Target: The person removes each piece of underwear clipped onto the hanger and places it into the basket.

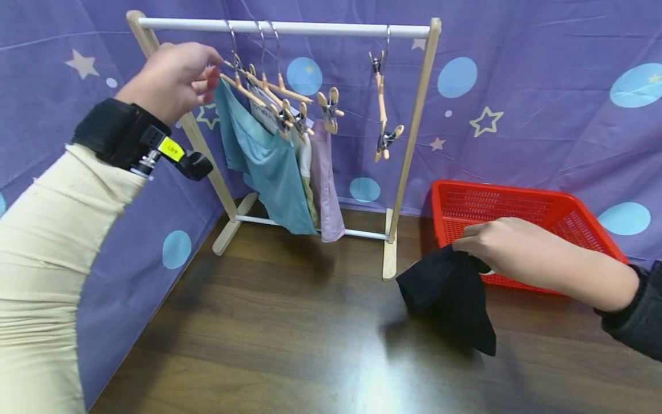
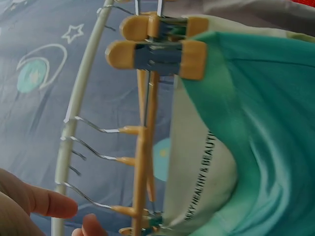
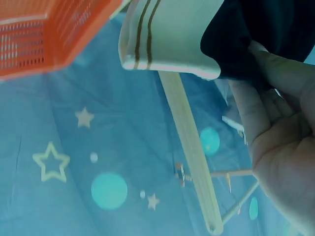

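Note:
My left hand (image 1: pixel 178 77) is raised at the left end of the clothes rack, beside the hangers. In the left wrist view its thumb and fingers (image 2: pixel 56 204) are apart near a hanger hook (image 2: pixel 88 195), with nothing between them. Clipped hangers (image 1: pixel 269 86) carry a teal garment (image 1: pixel 269 167), a white printed one (image 2: pixel 197 162) and a lilac one (image 1: pixel 327 178). My right hand (image 1: pixel 507 250) pinches a black garment (image 1: pixel 450 293) by its edge, and it hangs in front of the red basket. The right wrist view shows a white part with brown stripes (image 3: pixel 167 39) on this garment.
A bare hanger with clips (image 1: pixel 381 103) hangs near the rack's right post (image 1: pixel 414 126). The white rail (image 1: pixel 320 27) runs across the top. A red basket (image 1: pixel 584 224) stands at right on the wooden floor (image 1: pixel 269 339), before a purple patterned cloth (image 1: pixel 496 80).

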`<state>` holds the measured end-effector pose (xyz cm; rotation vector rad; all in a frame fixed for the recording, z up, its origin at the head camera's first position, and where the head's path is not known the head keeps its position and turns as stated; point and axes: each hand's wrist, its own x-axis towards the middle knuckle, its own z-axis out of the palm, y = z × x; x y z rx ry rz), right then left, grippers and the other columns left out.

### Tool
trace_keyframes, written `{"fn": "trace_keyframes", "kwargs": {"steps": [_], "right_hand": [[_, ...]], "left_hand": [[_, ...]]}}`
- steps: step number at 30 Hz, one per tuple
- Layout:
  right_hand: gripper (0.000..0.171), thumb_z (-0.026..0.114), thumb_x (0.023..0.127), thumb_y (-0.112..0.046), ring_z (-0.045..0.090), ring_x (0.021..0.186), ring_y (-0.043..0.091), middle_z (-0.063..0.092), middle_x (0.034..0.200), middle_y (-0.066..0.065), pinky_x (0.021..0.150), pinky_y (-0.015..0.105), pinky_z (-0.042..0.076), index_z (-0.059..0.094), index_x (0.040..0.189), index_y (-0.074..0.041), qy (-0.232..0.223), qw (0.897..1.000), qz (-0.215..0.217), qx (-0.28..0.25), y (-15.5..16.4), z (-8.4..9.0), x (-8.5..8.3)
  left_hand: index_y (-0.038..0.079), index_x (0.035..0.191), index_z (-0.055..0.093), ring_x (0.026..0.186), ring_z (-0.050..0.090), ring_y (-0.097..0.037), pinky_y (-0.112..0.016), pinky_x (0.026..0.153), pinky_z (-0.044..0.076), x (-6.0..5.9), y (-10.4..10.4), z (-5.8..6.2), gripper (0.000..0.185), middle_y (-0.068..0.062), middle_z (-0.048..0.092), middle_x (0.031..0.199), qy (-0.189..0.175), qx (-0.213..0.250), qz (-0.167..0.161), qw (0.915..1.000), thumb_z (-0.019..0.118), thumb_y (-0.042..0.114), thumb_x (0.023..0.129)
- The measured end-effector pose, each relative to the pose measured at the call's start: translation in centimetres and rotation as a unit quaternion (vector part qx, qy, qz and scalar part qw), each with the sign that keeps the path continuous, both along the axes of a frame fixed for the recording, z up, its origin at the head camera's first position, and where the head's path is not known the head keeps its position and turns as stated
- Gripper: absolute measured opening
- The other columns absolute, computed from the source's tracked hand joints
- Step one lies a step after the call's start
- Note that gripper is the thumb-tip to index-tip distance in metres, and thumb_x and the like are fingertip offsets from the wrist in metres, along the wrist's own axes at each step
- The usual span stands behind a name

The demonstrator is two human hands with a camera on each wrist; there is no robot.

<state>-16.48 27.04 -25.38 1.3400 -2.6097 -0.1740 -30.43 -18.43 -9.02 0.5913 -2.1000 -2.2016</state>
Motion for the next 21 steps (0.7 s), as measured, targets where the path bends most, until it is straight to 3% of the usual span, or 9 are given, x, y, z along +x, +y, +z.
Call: {"fn": "trace_keyframes", "kwargs": {"steps": [3,8,11,18,21], "right_hand": [[0.044,0.095,0.064,-0.002,0.071,0.078,0.013,0.076,0.094,-0.003,0.066,0.034,0.063,0.078,0.104,-0.011,-0.004,0.999,-0.017,-0.028,0.5,1.4,0.2],[0.035,0.087,0.072,0.004,0.071,0.074,0.015,0.076,0.094,-0.001,0.063,0.038,0.063,0.079,0.101,-0.013,0.023,0.998,-0.036,-0.043,1.3,3.8,0.2],[0.031,0.085,0.075,0.004,0.071,0.073,0.018,0.077,0.096,0.003,0.065,0.042,0.063,0.079,0.102,-0.012,0.028,0.997,-0.06,-0.045,1.9,5.2,0.1],[0.04,0.088,0.066,0.011,0.066,0.063,0.023,0.075,0.091,0.016,0.055,0.043,0.061,0.078,0.101,-0.004,0.08,0.991,-0.089,-0.057,3.8,8.6,-1.3],[0.04,0.087,0.065,0.013,0.061,0.058,0.022,0.072,0.086,0.019,0.05,0.026,0.057,0.076,0.1,0.0,0.102,0.989,-0.085,-0.07,4.9,9.9,-2.4]], "left_hand": [[0.03,0.131,0.04,0.082,0.054,-0.007,-0.021,0.06,0.046,-0.3,-0.5,-0.8,0.04,0.007,0.048,0.107,-0.014,0.013,-0.003,0.9998,0.062,0.014,0.102],[0.04,0.154,0.023,0.084,0.055,-0.008,-0.022,0.064,0.049,-0.1,-0.8,-2.0,0.066,0.006,0.049,0.116,-0.016,0.015,-0.025,0.9995,0.06,0.017,0.103],[0.042,0.157,0.019,0.079,0.059,-0.009,-0.023,0.065,0.052,-0.3,-0.8,-2.4,0.073,0.005,0.052,0.119,-0.026,0.018,-0.036,0.9989,0.061,0.017,0.103],[0.033,0.148,0.043,0.071,0.065,-0.015,-0.026,0.065,0.059,-1.5,-0.6,-2.7,0.047,-0.001,0.06,0.102,-0.059,0.029,-0.06,0.9961,0.058,0.021,0.104],[0.031,0.139,0.048,0.073,0.067,-0.016,-0.026,0.068,0.06,-1.9,-0.3,-2.8,0.039,-0.001,0.061,0.106,-0.069,0.039,-0.059,0.9951,0.06,0.02,0.104]]}}
